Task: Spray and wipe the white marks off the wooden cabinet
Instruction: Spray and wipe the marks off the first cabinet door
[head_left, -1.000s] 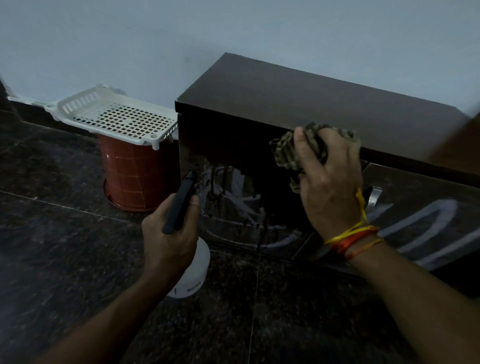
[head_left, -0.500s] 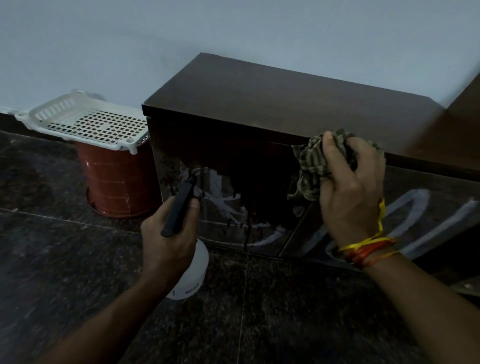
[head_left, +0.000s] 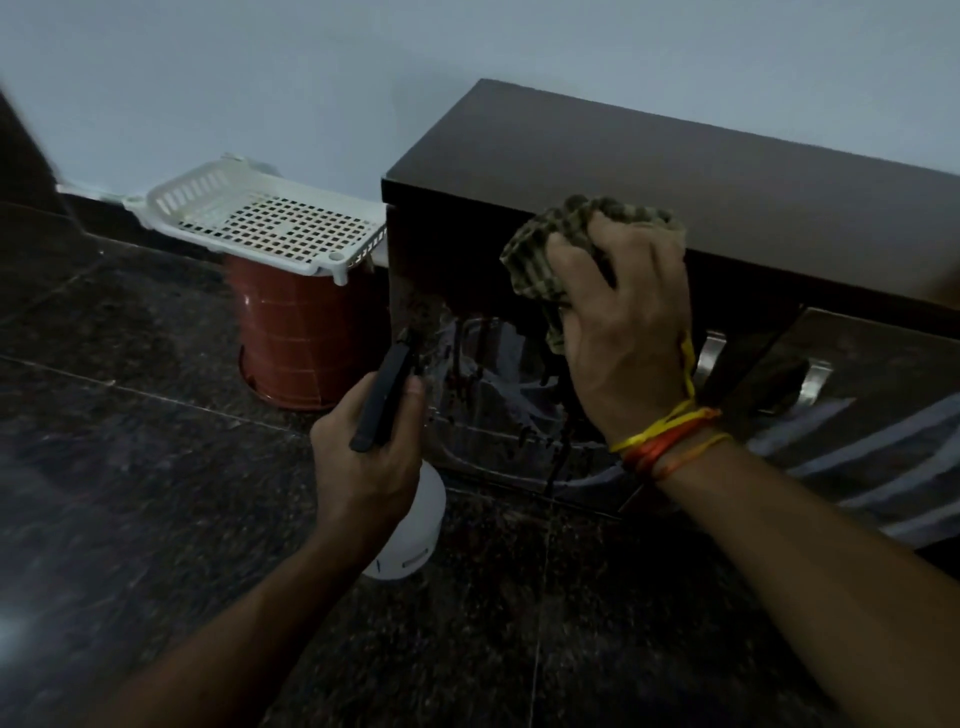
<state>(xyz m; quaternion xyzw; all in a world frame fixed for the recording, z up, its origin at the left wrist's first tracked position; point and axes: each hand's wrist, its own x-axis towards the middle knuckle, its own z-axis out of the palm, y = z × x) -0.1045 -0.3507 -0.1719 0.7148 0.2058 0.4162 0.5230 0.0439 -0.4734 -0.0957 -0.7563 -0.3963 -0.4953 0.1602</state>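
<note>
1. Setting: dim room, pale wall behind, dark speckled stone floor below with thin joint lines.
2. Wooden cabinet — dark brown, low, standing on the floor against the wall, right of centre. Its top is bare; two metal handles show on the front.
3. White marks: smeared and running on the left door, with dark drip trails. Broader white strokes remain on the right door, at the lower right edge of the view.
4. Right hand: fingers closed around a bunched checked cloth, pressed to the upper part of the left door, just under the top's edge. Yellow and orange threads circle the wrist.
5. Left hand: wrapped around the neck of a spray bottle — white body below the fist, black trigger head above, nozzle pointing at the left door and close to it. Whether the trigger is pressed cannot be told.
6. Left of the cabinet: a red-brown bucket on the floor, with a white perforated plastic basket resting across its top, touching the cabinet's side.
</note>
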